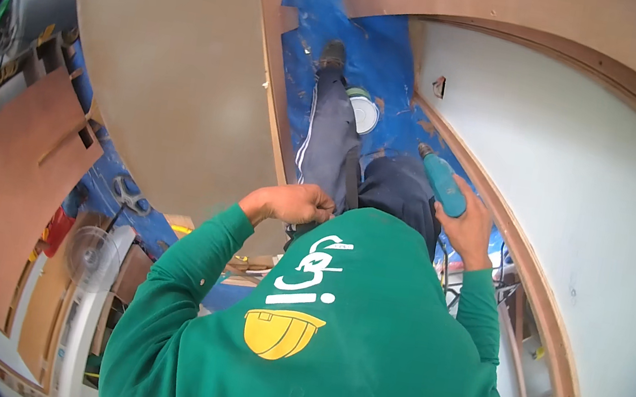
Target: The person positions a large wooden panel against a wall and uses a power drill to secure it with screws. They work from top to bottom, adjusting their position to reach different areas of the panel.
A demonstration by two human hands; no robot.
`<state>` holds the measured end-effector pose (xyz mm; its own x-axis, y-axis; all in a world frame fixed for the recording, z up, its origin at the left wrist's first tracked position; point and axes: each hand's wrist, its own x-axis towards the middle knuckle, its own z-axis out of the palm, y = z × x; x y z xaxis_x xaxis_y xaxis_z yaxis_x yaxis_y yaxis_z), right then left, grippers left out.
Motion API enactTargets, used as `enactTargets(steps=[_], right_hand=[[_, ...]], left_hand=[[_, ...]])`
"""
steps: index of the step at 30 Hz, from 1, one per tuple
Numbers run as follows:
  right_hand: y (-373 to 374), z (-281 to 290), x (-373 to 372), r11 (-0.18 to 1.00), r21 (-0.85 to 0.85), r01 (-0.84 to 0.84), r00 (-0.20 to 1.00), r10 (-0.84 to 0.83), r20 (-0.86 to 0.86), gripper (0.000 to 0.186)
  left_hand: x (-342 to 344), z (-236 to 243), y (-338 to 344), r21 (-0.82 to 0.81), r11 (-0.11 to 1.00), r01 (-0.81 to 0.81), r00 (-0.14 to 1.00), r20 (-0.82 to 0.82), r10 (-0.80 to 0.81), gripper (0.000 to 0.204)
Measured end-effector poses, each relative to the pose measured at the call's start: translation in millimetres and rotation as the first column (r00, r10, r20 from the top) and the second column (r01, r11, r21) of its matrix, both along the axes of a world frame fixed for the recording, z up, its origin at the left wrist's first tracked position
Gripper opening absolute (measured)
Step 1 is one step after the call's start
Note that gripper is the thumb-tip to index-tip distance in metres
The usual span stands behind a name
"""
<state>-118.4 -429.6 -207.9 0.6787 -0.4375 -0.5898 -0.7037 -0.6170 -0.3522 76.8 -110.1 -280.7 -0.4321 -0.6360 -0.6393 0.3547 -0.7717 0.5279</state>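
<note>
Grasps a teal power drill [443, 184] in the right hand [468, 225], with fingers wrapped around its rear and the dark chuck [425, 149] pointing forward and slightly left. Holds it out to the right of the dark trousers [332, 131], near the wood trim [551, 336] edging a white wall panel [587, 157]. Curls the left hand [296, 204] at the waist, by the front hem of the green sweatshirt [363, 394]; cannot tell whether pinching anything there, with fingertips partly hidden. Rests the left shoe [333, 54] on blue floor sheeting [390, 49], near a white-lidded bucket [362, 115]. Has a large tan board [165, 69] close on the left, with reddish-brown plywood [21, 179] and a fan [89, 259] farther out.
</note>
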Motion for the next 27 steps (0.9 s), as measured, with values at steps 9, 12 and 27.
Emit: enactTargets(steps=[9, 12, 27], right_hand=[[-52.4, -92.2, -11.1, 0.994, 0.103, 0.046, 0.986, -0.062, 0.156, 0.067], [-62.6, -138.6, -44.3, 0.991, 0.127, 0.043, 0.984, -0.064, 0.168, 0.067], [-64.0, -396.4, -129.3, 0.965, 0.118, 0.236, 0.920, -0.260, 0.293, 0.063]], left_hand=[[-36.9, 15.2, 13.3, 0.169, 0.979, -0.118, 0.925, -0.339, 0.170, 0.032], [-74.5, -17.8, -27.3, -0.017, 0.999, 0.045, 0.974, -0.223, -0.047, 0.035], [-127.6, -452.1, -248.3, 0.265, 0.963, 0.048, 0.419, 0.870, -0.261, 0.026]])
